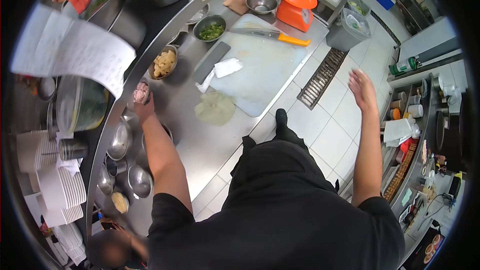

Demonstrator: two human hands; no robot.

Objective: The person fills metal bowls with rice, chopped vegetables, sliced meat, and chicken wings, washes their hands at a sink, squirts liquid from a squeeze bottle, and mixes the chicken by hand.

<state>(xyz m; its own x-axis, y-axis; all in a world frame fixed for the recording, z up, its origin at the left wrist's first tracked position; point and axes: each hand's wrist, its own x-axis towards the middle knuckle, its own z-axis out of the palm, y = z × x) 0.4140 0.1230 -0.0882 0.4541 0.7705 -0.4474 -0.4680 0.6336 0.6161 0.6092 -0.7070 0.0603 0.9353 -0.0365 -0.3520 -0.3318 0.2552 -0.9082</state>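
Observation:
My left hand [145, 108] reaches to the far side of the steel counter and grips a small metal bowl of pale pink raw meat [141, 92]; its fingers are partly hidden by the bowl. Just beyond stands a bowl of yellowish chunks [164, 63], and past it a metal bowl of chopped green herbs [210, 30]. My right hand [362, 90] hangs in the air over the tiled floor, fingers stretched out, holding nothing. A white cutting board [270, 70] lies on the counter between my hands, bearing a knife with a yellow handle [294, 40].
An orange scale [296, 12] and an empty steel bowl [261, 3] stand at the counter's far end. A greenish cloth [215, 108] lies by the board. Several metal bowls [139, 180] sit nearer me. Another person's head [109, 249] is at lower left. A floor drain [322, 78] runs alongside.

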